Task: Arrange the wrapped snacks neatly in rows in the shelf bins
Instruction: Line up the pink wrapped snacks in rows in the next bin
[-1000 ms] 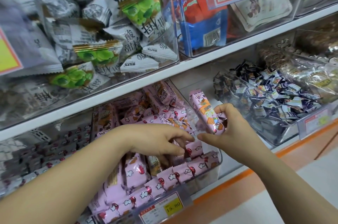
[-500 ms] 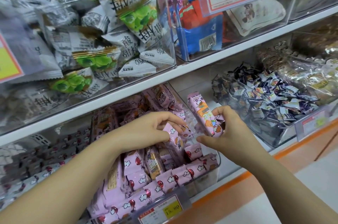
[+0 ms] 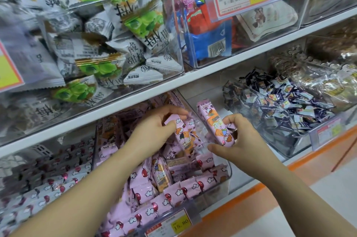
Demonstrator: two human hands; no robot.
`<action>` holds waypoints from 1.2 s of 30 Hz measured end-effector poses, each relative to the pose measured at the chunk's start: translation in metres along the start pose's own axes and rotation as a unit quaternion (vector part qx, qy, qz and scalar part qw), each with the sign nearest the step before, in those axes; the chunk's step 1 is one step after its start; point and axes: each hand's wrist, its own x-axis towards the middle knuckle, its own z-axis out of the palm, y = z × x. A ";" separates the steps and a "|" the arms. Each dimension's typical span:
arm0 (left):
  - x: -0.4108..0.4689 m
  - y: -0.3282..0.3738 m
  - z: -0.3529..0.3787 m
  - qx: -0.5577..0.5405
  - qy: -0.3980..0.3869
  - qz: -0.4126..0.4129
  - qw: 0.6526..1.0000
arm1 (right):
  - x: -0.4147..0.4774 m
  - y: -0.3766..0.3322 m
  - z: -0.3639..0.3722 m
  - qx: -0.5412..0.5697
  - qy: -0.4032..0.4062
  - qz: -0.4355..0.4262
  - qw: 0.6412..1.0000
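**Lower-shelf bin: two pink packets in hand, not yet placed**

**Holder.** A clear bin [image 3: 229,171] on the lower shelf, with a price tag [image 3: 179,223] on its front lip.

**Contents.** The front rows [image 3: 173,191] of pink packets lie flat along the near edge. Their long axes run roughly from 8 o'clock to 2 o'clock. Behind them is a loose heap [image 3: 166,167] with packets pointing every way.

**Right hand** [image 3: 238,141]. The thumb and curled fingers grip the upright packet [image 3: 211,120] by its lower half. Its long axis runs from 11 o'clock at the top to 5 o'clock at the bottom. It is held clear of the heap, over the bin's right wall.

**Left hand** [image 3: 154,129]. The fingertips pinch the second packet [image 3: 186,138] at its upper end. It tilts much the same way as the first, and its lower end dips into the heap.

**Relation.** The upright packet is at 3 o'clock from the second packet, just beside it and nearly parallel. The front rows are at 6 o'clock from both hands. The left hand is over the middle of the bin and so is nearer the heap, while the right hand is at the bin's edge.

**Assessment.** To join a row, each packet probably has to be laid flat and turned to match the row's axis.

**Neighbours.** Dark-wrapped sweets [image 3: 289,105] are in the next bin at 3 o'clock. Green-and-white packets [image 3: 116,43] are on the shelf above at 12 o'clock.
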 end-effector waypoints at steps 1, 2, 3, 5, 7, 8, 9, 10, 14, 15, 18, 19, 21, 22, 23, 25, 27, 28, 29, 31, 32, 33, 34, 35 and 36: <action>0.000 0.000 0.001 -0.005 0.008 -0.001 1.000 | 0.000 0.000 -0.001 0.001 -0.001 0.000 1.000; 0.000 0.001 0.003 -0.013 0.008 0.000 1.000 | 0.000 0.000 -0.001 0.000 -0.001 0.000 1.000; 0.000 0.000 0.007 -0.016 -0.003 0.003 1.000 | 0.000 0.000 -0.001 -0.002 -0.001 0.001 1.000; -0.001 -0.001 0.018 -0.006 -0.042 0.003 0.999 | 0.001 0.000 -0.001 -0.002 0.001 0.005 1.000; -0.002 -0.001 0.029 0.004 -0.097 0.002 0.995 | 0.000 0.000 -0.001 -0.001 0.007 0.008 1.000; -0.002 0.000 0.032 -0.008 -0.124 -0.004 0.992 | 0.000 0.000 -0.001 -0.001 0.009 0.010 1.000; -0.002 0.002 0.034 -0.023 -0.144 -0.015 0.989 | 0.000 0.000 -0.001 -0.003 0.011 0.010 1.000; 0.000 0.003 0.034 -0.028 -0.153 -0.024 0.987 | 0.000 0.000 -0.001 -0.006 0.011 0.009 1.000; 0.005 0.001 0.028 0.092 -0.166 -0.066 0.980 | -0.001 0.000 -0.002 -0.012 0.006 0.012 1.000; 0.003 0.002 0.027 0.103 -0.180 -0.092 0.974 | -0.002 -0.001 -0.002 -0.012 0.006 0.013 1.000; -0.004 0.006 0.027 0.019 -0.239 -0.181 0.954 | -0.002 -0.002 -0.002 -0.010 0.009 0.014 1.000; -0.006 0.009 0.027 0.014 -0.251 -0.196 0.948 | -0.002 -0.003 -0.002 -0.010 0.008 0.016 1.000; -0.007 0.012 0.030 0.038 -0.277 -0.230 0.932 | -0.002 -0.004 -0.003 -0.006 0.006 0.020 1.000; -0.006 0.013 0.031 0.038 -0.292 -0.249 0.922 | -0.003 -0.006 -0.004 -0.004 0.004 0.024 1.000; -0.006 0.016 0.030 0.017 -0.308 -0.268 0.913 | -0.004 -0.007 -0.005 -0.001 0.001 0.028 1.000; -0.004 0.016 0.026 -0.086 -0.347 -0.298 0.885 | -0.004 -0.008 -0.007 0.010 -0.005 0.038 0.999; -0.003 0.014 0.019 -0.150 -0.370 -0.294 0.868 | -0.005 -0.009 -0.009 0.025 -0.011 0.048 0.998; -0.003 0.011 0.019 -0.147 -0.373 -0.281 0.872 | -0.005 -0.010 -0.010 0.038 -0.012 0.052 0.998; -0.004 0.009 0.020 -0.134 -0.363 -0.261 0.884 | -0.004 -0.011 -0.011 0.051 -0.013 0.056 0.997; -0.004 0.004 0.028 -0.106 -0.318 -0.229 0.914 | -0.004 -0.011 -0.011 0.074 -0.013 0.062 0.995; -0.002 0.001 0.032 -0.085 -0.300 -0.216 0.925 | -0.004 -0.012 -0.012 0.083 -0.015 0.063 0.994; -0.001 0.000 0.035 -0.039 -0.289 -0.195 0.936 | -0.004 -0.011 -0.012 0.091 -0.015 0.066 0.994; 0.000 0.000 0.036 0.025 -0.293 -0.172 0.940 | -0.004 -0.011 -0.013 0.097 -0.015 0.067 0.993; 0.001 0.001 0.036 0.090 -0.302 -0.154 0.937 | -0.004 -0.010 -0.013 0.102 -0.015 0.069 0.992; 0.002 0.002 0.035 0.147 -0.307 -0.137 0.930 | -0.004 -0.011 -0.013 0.108 -0.015 0.070 0.992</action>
